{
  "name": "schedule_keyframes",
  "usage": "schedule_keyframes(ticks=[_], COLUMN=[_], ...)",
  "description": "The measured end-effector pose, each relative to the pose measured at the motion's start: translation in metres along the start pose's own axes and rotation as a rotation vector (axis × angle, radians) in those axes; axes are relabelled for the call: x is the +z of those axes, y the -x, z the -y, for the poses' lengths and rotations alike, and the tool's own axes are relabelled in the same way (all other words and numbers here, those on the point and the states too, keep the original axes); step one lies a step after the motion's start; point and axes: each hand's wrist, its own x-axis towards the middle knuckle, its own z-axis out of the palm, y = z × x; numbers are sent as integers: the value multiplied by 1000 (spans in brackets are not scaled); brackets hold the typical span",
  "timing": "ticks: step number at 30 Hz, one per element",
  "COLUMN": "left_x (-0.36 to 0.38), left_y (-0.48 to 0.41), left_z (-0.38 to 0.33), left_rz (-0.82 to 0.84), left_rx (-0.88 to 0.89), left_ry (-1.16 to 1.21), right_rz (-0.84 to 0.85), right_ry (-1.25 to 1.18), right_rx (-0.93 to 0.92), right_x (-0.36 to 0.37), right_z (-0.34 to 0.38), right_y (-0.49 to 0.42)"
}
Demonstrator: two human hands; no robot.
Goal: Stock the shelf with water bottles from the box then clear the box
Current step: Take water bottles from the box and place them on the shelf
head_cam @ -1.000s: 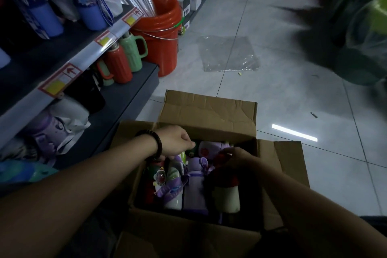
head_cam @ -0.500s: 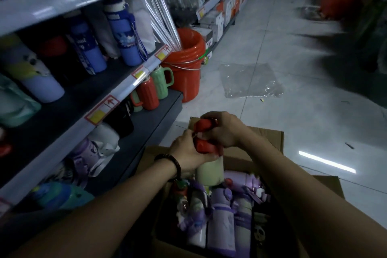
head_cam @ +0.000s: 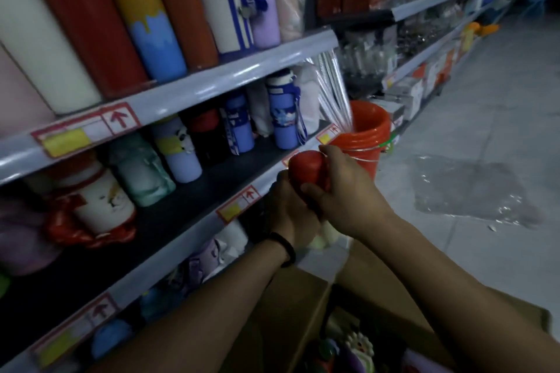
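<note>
The bottle (head_cam: pixel 305 169) is held in the air just off the front edge of the shelf (head_cam: pixel 181 209), level with its middle board and not yet on it. Both hands have it. The left hand (head_cam: pixel 288 210) wraps the pale body from the shelf side, fingers curled round it. The right hand (head_cam: pixel 344 191) grips the red cap from the side away from the shelf, thumb across the front. Little of the body shows between the hands.

It looks like a hard, smooth flask, probably empty and so light and stiff. It should not dent, but a glossy wall can slip in the palm. The cap may be a screw or flip top, so lifting by it alone risks it coming loose. The body is the safer hold, low enough to set the base flat.

On the shelf there is a dark gap in front of the standing bottles, which seems the likely spot. The box (head_cam: pixel 291 297) sits on the floor below the shelf edge, with more bottles in it, so stocking is far from done.
</note>
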Motion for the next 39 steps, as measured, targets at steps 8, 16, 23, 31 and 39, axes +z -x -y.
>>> schedule_keyframes(ticks=[8, 16, 23, 31, 39], left_x=[-27, -50, -50, -34, -32], left_y=[-62, -125, -162, -179, -170], left_z=[-3, -2, 8, 28, 41], left_rz=[-173, -447, -457, -489, -420], left_rx=[-13, -27, -1, -80, -84], left_ry=[206, 111, -20, -2, 86], right_rz=[79, 169, 217, 229, 161], right_ry=[-397, -472, -510, -564, -643], right_rx=[2, 205, 300, 317, 313], right_x=[9, 38, 63, 70, 67], right_z=[-11, -39, -52, -53, -53], right_y=[-9, 1, 4, 4, -4])
